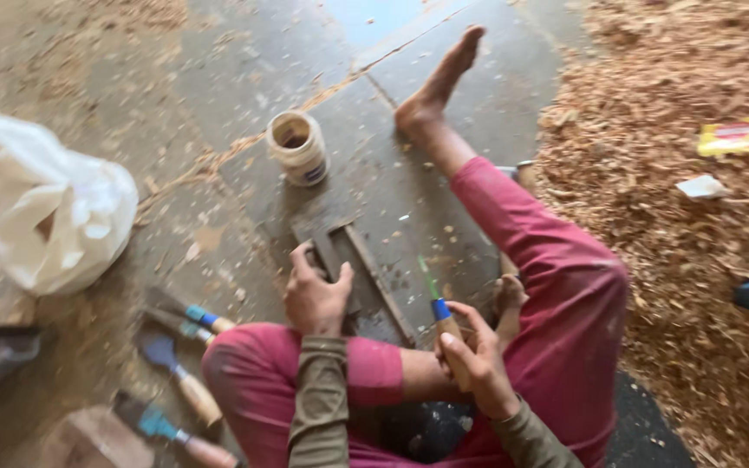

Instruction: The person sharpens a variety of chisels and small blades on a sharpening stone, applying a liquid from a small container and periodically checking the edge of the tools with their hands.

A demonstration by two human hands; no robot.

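Note:
I sit on the floor with red trousers, one leg stretched out. My left hand (315, 295) presses down on a flat dark wooden piece (353, 260) lying on the floor in front of me. My right hand (474, 355) is closed around a chisel (440, 314) with a wooden handle, a blue collar and a thin greenish blade pointing up and away. The chisel tip hovers just right of the wooden piece. The picture is blurred by motion.
A small round tub (297, 147) stands on the floor beyond the piece. Several chisels (185, 351) with blue collars lie at my left. A white plastic bag (45, 204) sits far left. Wood shavings (669, 217) cover the right, with a yellow packet (737, 134).

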